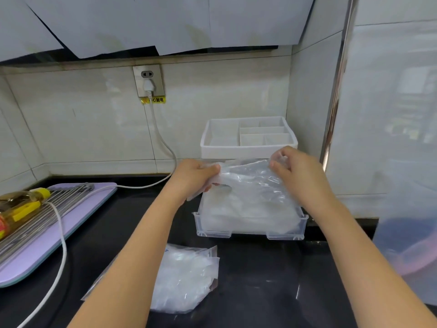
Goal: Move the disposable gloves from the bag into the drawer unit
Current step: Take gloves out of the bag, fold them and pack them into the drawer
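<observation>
With both hands we pinch one bunch of clear disposable gloves (250, 183). Our left hand (194, 176) curls thumb and fingers onto its left edge, our right hand (300, 171) closes on its right edge, and the film stretches between them. The bunch hangs over the one open drawer (248, 232) of the drawer unit (246, 152), its lower part draping inside, where more clear film lies. We cannot count single gloves. The drawer stands pulled out toward us beneath the white top tray (223, 134), which is divided into several compartments. One bag (186, 280), with clear film inside, lies flat on the black counter (260, 292), in front of the drawer and apart from it.

Further items:
- one cutting board (78, 221)
- one metal rack (54, 204)
- one bottle (21, 204)
- one white cable (61, 245)
- one wall socket (148, 80)

Edges and room: the unit stands at the right rear corner, close to the tiled walls. Bare counter lies between drawer front and bag, and right of the bag. The cutting board, carrying rack and bottle, sits at the left, well apart from the drawer. The cable crosses it toward the near edge.
</observation>
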